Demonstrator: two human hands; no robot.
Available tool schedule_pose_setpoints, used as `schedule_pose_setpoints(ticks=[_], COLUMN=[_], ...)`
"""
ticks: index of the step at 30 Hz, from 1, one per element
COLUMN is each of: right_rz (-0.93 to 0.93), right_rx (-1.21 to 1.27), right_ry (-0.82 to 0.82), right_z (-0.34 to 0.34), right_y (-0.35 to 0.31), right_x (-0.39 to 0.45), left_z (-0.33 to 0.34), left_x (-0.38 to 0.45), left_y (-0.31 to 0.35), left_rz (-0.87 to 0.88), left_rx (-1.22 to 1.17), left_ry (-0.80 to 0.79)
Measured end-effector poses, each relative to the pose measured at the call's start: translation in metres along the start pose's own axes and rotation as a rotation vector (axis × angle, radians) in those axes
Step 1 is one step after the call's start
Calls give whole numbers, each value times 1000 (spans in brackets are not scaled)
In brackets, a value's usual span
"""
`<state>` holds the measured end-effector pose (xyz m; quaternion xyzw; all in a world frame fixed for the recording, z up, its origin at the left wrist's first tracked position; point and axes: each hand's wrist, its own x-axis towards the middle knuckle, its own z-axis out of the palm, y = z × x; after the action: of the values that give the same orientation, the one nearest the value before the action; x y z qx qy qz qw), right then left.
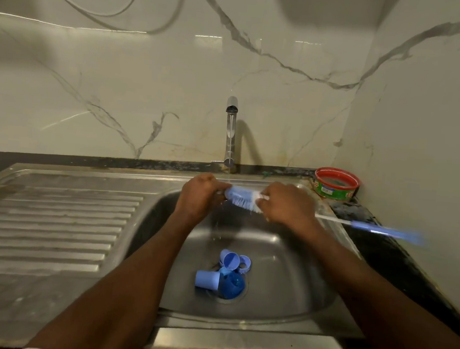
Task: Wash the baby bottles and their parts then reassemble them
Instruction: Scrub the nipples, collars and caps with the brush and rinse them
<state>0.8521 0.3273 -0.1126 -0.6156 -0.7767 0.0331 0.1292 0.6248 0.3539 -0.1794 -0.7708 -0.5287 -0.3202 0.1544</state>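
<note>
Both hands (199, 196) (287, 203) — brush (242, 198) between.

Both arms reach forward, left grip (198, 196) and right grip (289, 205) curled tight.

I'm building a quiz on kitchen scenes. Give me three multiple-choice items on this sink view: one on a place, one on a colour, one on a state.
1. Where do the blue bottle parts lie?
A. on the drainboard
B. in the sink basin by the drain
C. on the counter

2. What colour is the tub's rim?
A. red
B. yellow
C. black

3. What state is the tap in?
A. running
B. off
C. covered

Answers: 1 B, they cluster at the drain of the sink; 2 A, a red rim shows by the wall; 3 A, a stream falls onto the bottle brush.
</note>
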Motion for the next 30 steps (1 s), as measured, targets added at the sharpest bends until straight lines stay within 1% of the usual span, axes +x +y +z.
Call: schedule_pose_setpoints(ticks=[1, 2, 3, 4, 5, 7, 8, 10, 12, 13, 14, 16, 17, 18, 20, 21, 22, 23, 24, 25, 26, 28, 30], right_rz=[134, 258, 307, 273, 172, -114, -234, -401, -487, -500, -470, -345, -239, -118, 166, 252, 249, 180, 58, -74, -192, -361, -443], right_rx=[310, 555, 656, 616, 443, 22, -97, -301, -472, -487, -465, -323, -198, 21, 589, 720, 707, 564, 337, 94, -90, -288, -435], right_ry=[-173, -311, -381, -379, -302, -20, 73, 166, 269, 304, 319, 298, 225, 87, -213, -298, -324, -283, -175, -28, 92, 178, 260], right_z=[-4, -8, -10, -11, -12, -8, -6, -3, -1, 0, 4, 6, 5, 1, -8, -11, -11, -9, -5, 1, 7, 9, 7], right_y=[3, 7, 11, 16, 19, 29, 33, 40, 41, 40, 39, 32, 28, 25, 24, 24, 26, 27, 28, 30, 32, 36, 35], right_x=[8, 12, 15, 16, 15, 12, 9, 5, 3, 1, 1, -1, 0, 4, 10, 11, 13, 13, 12, 9, 6, 3, 3], left_z=[1, 3, 4, 6, 9, 15, 17, 17, 13, 12, 10, 4, 2, 2, 3, 4, 7, 11, 14, 17, 19, 18, 16], left_x=[-1, -3, -4, -4, -3, -1, 1, 4, 3, 2, 1, -2, -2, -2, -3, -3, -4, -4, -4, -4, -4, -3, -2], left_y=[3, 5, 7, 9, 9, 10, 8, 6, 2, -1, -5, -8, -9, -9, -7, -5, -5, -5, -5, -5, -7, -7, -7], left_rz=[23, 46, 58, 52, 20, -54, -61, -53, -8, 25, 55, 65, 50, 37, 27, 31, 33, 27, 13, -6, -24, -49, -45], left_rx=[40, 64, 73, 65, 39, -12, -30, -51, -33, -10, 20, 44, 28, 3, -39, -46, -39, -37, -49, -71, -91, -109, -115], left_ry=[4, 3, 1, 5, -1, -50, -92, -172, -199, -188, -168, -93, -53, -26, -19, -29, -50, -82, -120, -160, -193, -223, -200])
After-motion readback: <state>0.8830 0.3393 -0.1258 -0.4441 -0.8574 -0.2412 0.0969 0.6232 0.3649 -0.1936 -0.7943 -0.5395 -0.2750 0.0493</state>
